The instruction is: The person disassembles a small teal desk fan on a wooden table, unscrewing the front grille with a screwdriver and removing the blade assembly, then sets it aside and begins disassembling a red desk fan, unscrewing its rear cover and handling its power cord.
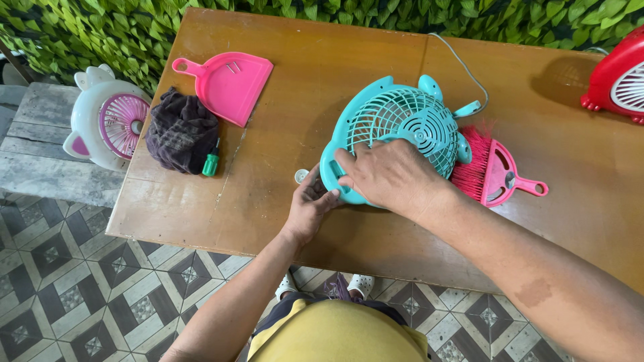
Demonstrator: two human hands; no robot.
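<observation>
A small teal fan [402, 127] with a round grille and two ear-like bumps stands tilted on the wooden table [295, 121]. My right hand [392, 175] lies over its lower front, gripping the grille rim. Under the fan's lower left edge, my left hand [310, 208] holds the body from beneath. A small white cap [301, 176] lies just left of the fan, by my left fingers. A grey cable [463, 70] runs from the fan toward the table's back edge.
A pink hand brush [493, 171] lies right of the fan. At the back left sit a pink dustpan [231, 84], a dark cloth [181, 132] and a green-handled screwdriver [211, 163]. A white and pink fan [107, 119] stands on a bench, a red fan [620, 77] at far right.
</observation>
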